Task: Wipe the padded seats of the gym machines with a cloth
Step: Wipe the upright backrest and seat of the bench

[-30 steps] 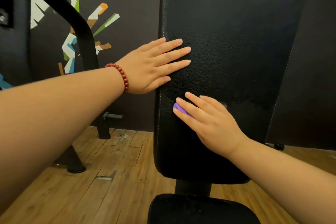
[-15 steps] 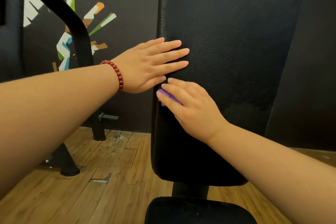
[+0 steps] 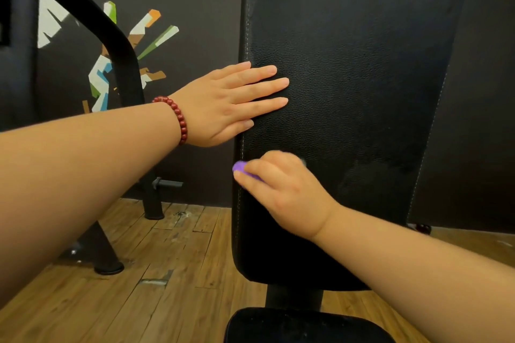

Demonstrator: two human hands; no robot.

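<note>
A tall black padded backrest (image 3: pixel 356 69) stands upright in front of me. My left hand (image 3: pixel 225 103), with a red bead bracelet at the wrist, rests flat on its left edge, fingers straight. Lower down, my right hand (image 3: pixel 281 189) presses a small purple cloth (image 3: pixel 241 167) against the pad's left side; only a corner of the cloth shows beyond my fingers. The hand is motion-blurred. A dull smeared patch marks the pad to the right of this hand. The black seat pad (image 3: pixel 301 326) lies at the bottom edge.
A black steel frame tube (image 3: pixel 111 47) slants down at the left to feet on the wooden plank floor (image 3: pixel 156 281). A dark wall with a colourful painted figure (image 3: pixel 122 58) is behind. A black post (image 3: pixel 294 298) joins backrest and seat.
My right hand with the cloth slid up and left along the pad, then came back down its left edge. The left hand stayed in place on the pad.
</note>
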